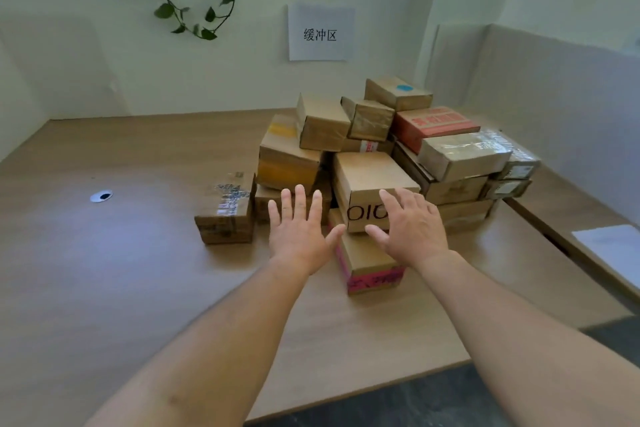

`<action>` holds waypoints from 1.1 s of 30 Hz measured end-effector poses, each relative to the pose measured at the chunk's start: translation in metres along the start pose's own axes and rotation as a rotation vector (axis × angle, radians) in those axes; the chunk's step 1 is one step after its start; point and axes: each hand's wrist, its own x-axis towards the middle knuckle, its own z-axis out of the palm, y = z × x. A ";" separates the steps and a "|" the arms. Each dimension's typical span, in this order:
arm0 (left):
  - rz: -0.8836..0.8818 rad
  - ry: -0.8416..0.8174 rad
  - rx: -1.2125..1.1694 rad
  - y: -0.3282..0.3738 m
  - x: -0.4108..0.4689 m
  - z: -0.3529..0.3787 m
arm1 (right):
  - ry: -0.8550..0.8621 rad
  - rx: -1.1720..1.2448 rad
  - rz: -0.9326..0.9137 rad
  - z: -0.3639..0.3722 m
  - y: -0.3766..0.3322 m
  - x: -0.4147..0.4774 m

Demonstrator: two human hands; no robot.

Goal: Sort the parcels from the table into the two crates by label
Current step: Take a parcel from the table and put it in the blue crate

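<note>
Brown cardboard parcel, black "OIO" on front, atop pink-taped parcel on counter. Left grip wide, holding nothing. Right grip wide, at marked face; contact unclear.

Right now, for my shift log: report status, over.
Left hand and right hand open, holding nothing. Box marked OIO just beyond them, resting on pink-taped box. No crates in view.

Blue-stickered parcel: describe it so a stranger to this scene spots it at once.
Below the white paper sign on the wall, a heap of cardboard parcels sits on the wooden table. The brown cardboard parcel lies topmost at the heap's back. It alone carries a round blue sticker.
</note>
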 end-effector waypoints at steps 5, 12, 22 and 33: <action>0.020 -0.003 -0.031 0.023 0.029 0.004 | -0.032 0.001 0.100 0.007 0.034 0.009; -0.004 -0.026 -0.056 0.054 0.056 0.003 | -0.118 0.196 0.184 0.011 0.068 0.039; -0.261 -0.212 -0.749 0.081 0.079 0.003 | -0.201 0.660 0.235 0.032 0.077 0.071; -0.428 -0.079 -0.804 0.080 0.065 -0.001 | -0.246 0.658 0.257 0.019 0.100 0.075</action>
